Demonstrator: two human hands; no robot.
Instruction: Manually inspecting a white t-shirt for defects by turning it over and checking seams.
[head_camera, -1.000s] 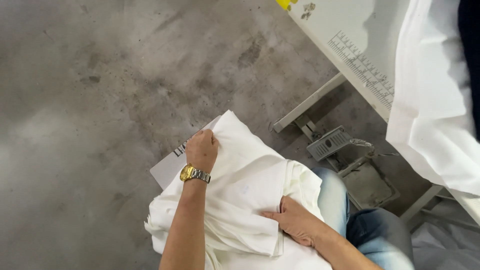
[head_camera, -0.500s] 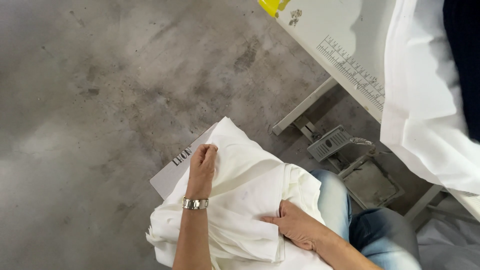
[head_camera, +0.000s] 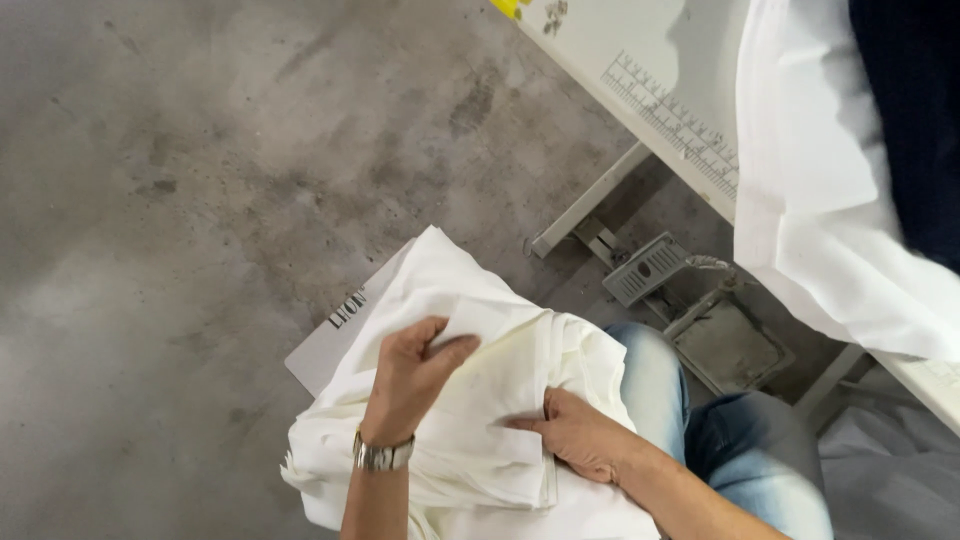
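Note:
A stack of white fabric pieces (head_camera: 500, 390) lies on a grey box beside my knee. My left hand (head_camera: 410, 375), with a metal watch at the wrist, pinches the edge of the top white piece between thumb and fingers. My right hand (head_camera: 575, 435) lies flat on the stack, fingers pressing down on the cloth near its right side. My leg in blue jeans (head_camera: 700, 420) is to the right of the stack.
A grey box (head_camera: 335, 335) sticks out under the fabric on the concrete floor (head_camera: 200, 200). A sewing table (head_camera: 650, 70) with a printed ruler stands at the upper right, white cloth (head_camera: 840, 200) hanging off it. A foot pedal (head_camera: 650, 268) sits beneath.
My left hand has come back from the far edge of the stack towards me and now pinches the top piece. My right hand has stayed pressed on the cloth.

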